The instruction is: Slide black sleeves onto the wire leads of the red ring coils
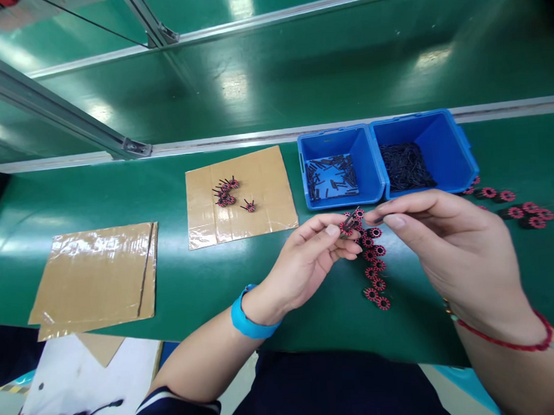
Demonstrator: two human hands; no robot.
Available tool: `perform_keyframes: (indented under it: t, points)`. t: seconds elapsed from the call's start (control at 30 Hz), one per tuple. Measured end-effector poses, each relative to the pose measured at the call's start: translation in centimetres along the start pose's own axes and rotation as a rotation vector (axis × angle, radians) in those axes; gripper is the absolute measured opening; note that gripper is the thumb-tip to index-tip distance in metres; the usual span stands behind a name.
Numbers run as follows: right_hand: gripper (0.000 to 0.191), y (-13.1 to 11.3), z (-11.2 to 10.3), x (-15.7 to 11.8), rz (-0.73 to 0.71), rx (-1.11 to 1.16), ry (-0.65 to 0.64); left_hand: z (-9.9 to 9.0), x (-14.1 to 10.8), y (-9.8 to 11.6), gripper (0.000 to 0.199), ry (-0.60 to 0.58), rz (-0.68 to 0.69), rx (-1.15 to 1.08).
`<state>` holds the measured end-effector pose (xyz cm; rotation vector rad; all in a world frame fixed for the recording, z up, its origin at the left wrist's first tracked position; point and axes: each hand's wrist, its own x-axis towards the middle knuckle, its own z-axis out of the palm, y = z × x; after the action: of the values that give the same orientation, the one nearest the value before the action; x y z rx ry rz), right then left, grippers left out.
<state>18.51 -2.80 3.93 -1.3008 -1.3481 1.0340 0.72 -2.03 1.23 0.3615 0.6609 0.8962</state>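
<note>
Left fingers (324, 237) grip ring (345, 229), right fingers (401, 221) pinch dark tube (379, 219) beside it; few tubed rings (250, 206) on cardboard (268, 179), many rings seemingly without tubes (383, 303) on tabletop (192, 289).

Green table (333, 330); solid blue bins (444, 151); brown cardboard (270, 189); red-and-black ringed parts (383, 303); turquoise wristband (247, 317); red bracelet (505, 345).

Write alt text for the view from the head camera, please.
Two bare hands, the left holding a small red-and-black ring part and the right pinching a thin dark piece, meet over a green table. Around them are more ring parts, two blue bins of dark pieces, and cardboard sheets.
</note>
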Motion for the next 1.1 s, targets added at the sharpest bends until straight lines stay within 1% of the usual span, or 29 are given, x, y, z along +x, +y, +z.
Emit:
perform_keyframes:
  t: [0.2,0.3,0.43,0.5,0.57,0.63,0.67,0.7,0.73,0.77,0.8,0.83,0.9,0.97,1.03,1.1]
  points:
    - [0.012,0.4,0.0,-0.1,-0.034,-0.071,-0.004,0.0,0.0,0.0,0.019,-0.01,0.006,-0.005]
    - [0.013,0.7,0.0,-0.1,-0.075,-0.125,-0.002,-0.1,0.1,0.0,0.02,-0.018,0.003,-0.006]
    - [0.023,0.6,0.2,0.0,-0.139,-0.098,0.017,-0.1,0.1,0.0,0.021,-0.019,-0.001,-0.01]
    - [0.024,0.4,0.2,0.4,-0.174,-0.053,0.065,-0.1,0.1,0.1,0.021,-0.02,-0.004,-0.017]
    - [0.02,0.5,-0.1,1.0,-0.188,-0.031,0.138,-0.1,0.1,0.2,0.02,-0.027,-0.003,-0.027]
    - [0.018,1.0,-0.9,2.2,-0.169,-0.061,0.202,-0.2,0.1,0.3,0.02,-0.046,0.003,-0.032]
    - [0.019,1.3,-1.3,3.0,-0.146,-0.117,0.218,-0.2,0.2,0.4,0.019,-0.059,0.008,-0.028]
    - [0.022,1.8,-1.9,3.9,-0.116,-0.216,0.206,-0.2,0.2,0.5,0.019,-0.071,0.015,-0.017]
    - [0.024,2.2,-2.5,4.8,-0.074,-0.365,0.17,-0.2,0.2,0.7,0.019,-0.082,0.025,-0.002]
    - [0.027,2.8,-3.0,5.9,-0.019,-0.559,0.101,-0.2,0.2,0.9,0.021,-0.09,0.037,0.019]
    - [0.031,3.3,-3.5,6.9,0.032,-0.772,-0.016,-0.2,0.3,1.2,0.023,-0.094,0.052,0.043]
    - [0.031,3.8,-3.9,8.0,0.057,-0.858,-0.105,-0.2,0.3,1.5,0.025,-0.092,0.071,0.073]
    - [0.029,4.7,-4.4,9.8,0.074,-0.98,-0.231,-0.4,0.2,2.2,0.024,-0.067,0.128,0.15]
    - [0.029,5.2,-4.4,11.2,0.082,-1.059,-0.298,-1.1,0.0,3.0,0.021,-0.015,0.209,0.257]
    - [0.03,5.5,-4.3,12.0,0.104,-1.126,-0.333,-2.6,-0.5,3.9,0.019,0.062,0.305,0.389]
    - [0.032,5.6,-4.2,12.4,0.133,-1.174,-0.342,-4.7,-1.2,4.6,0.02,0.185,0.405,0.57]
